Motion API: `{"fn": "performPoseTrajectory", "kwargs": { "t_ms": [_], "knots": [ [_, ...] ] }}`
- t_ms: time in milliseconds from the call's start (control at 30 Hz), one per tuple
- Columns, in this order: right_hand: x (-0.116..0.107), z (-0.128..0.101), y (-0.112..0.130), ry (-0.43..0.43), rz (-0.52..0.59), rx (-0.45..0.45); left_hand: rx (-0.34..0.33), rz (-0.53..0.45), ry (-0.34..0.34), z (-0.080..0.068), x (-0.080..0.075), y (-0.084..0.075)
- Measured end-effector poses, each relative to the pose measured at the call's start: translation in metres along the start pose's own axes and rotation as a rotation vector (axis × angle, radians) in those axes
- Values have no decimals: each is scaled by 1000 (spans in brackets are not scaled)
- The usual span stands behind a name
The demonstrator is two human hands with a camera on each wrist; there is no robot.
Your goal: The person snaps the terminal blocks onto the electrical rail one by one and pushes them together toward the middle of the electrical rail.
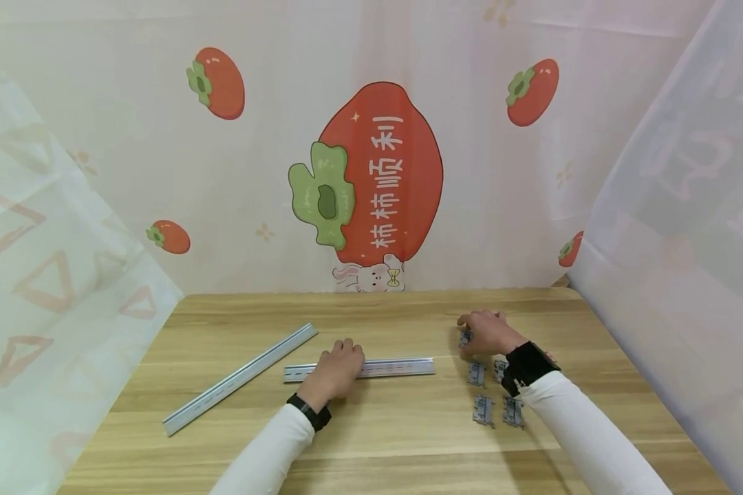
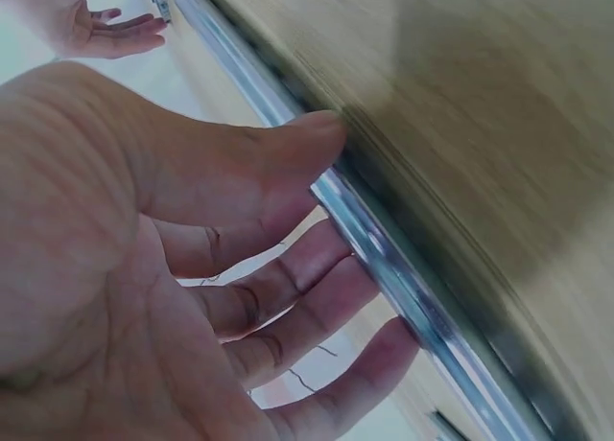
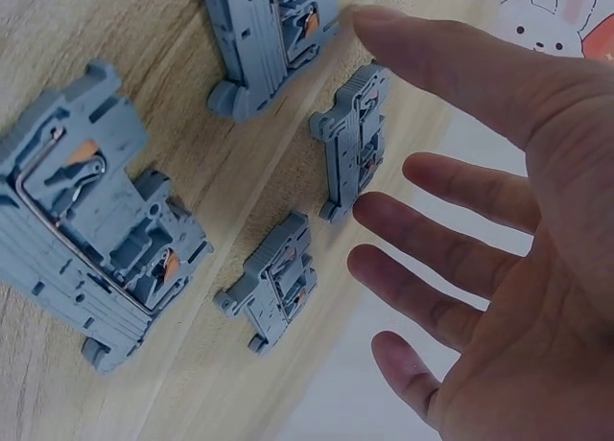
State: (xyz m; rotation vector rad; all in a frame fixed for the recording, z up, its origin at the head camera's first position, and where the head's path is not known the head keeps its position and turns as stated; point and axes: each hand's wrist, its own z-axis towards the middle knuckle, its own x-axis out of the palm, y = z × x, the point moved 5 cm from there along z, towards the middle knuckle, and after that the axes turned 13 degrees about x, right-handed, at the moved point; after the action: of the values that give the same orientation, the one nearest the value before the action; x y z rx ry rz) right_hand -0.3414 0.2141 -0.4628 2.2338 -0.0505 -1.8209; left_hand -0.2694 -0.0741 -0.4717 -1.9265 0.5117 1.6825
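My left hand (image 1: 342, 357) lies on the left part of a short metal rail (image 1: 396, 368) that lies flat on the wooden table. In the left wrist view its thumb (image 2: 321, 139) touches the rail (image 2: 403, 278) and the relaxed fingers reach past it. My right hand (image 1: 475, 328) hovers with spread fingers over several grey terminal blocks (image 1: 483, 409). The right wrist view shows those fingers (image 3: 432, 278) straight and holding nothing, just above the blocks (image 3: 278, 283). One block (image 1: 466, 337) lies right under the fingertips.
A longer metal rail (image 1: 241, 378) lies diagonally at the left of the table (image 1: 408, 447). Printed curtains close off the back and both sides. Both arms wear white sleeves with a black band at the wrist.
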Motion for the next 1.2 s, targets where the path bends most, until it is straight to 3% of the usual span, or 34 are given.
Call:
{"fn": "performPoseTrajectory", "kwargs": {
  "t_ms": [300, 933, 1200],
  "knots": [
    [4, 0, 0, -4, -5, -22, -11, -8, 7, 14, 0, -6],
    [5, 5, -3, -55, -12, 9, -39, 6, 17, 37, 6, -2],
    [-3, 1, 0, -60, 84, 3, -40, -18, -19, 40, 5, -3]
  ]
}}
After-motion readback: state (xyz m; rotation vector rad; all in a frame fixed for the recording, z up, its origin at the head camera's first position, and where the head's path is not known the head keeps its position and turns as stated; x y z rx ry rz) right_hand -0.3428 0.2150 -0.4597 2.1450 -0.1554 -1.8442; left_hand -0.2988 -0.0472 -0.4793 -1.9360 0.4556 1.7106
